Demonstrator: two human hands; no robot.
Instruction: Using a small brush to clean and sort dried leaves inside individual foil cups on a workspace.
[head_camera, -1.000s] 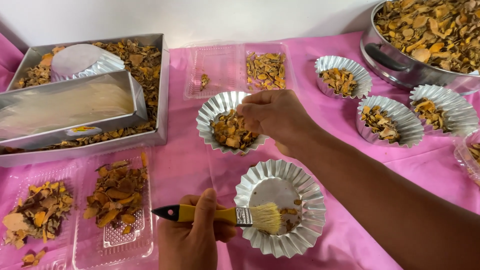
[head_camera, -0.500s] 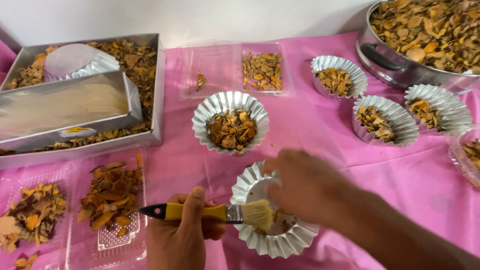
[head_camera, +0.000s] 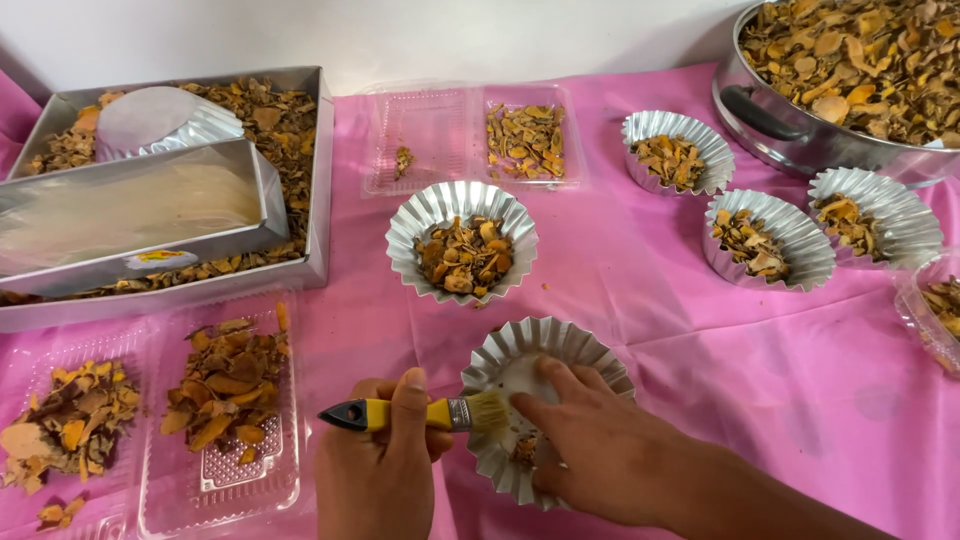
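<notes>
Left hand: the left hand (head_camera: 385, 470) has its grip closed around a small yellow-handled brush (head_camera: 425, 413), thumb on top, bristles resting at the rim of the near fluted foil cup (head_camera: 545, 345).
Right hand: the right hand (head_camera: 590, 450) lies flat over that cup, fingers (head_camera: 560, 385) pressed into it; the grip is spread, clasping nothing, steadying the cup.
Step in hand: judged from the pose, brushing crumbs out of, or around in, the near cup, which holds only a few bits.
Next move calls for: the cup kept pinned while the bristles sweep its pleats, since thin foil would likely slide or dent.
Filled cups: one foil cup of dried orange-brown chips (head_camera: 462, 243) just beyond; three more filled cups (head_camera: 768, 240) to the right.
Steel pot: a large pot (head_camera: 800, 125) at far right, heaped with the same chips.
Metal tray: a tray (head_camera: 320, 180) at left with chips, a smaller metal box and an upturned cup inside.
Plastic trays: clear clamshell trays (head_camera: 230, 470) near left hold chips; another (head_camera: 425, 140) at the back is half filled.
Surface: covered by a pink cloth (head_camera: 640, 330).
</notes>
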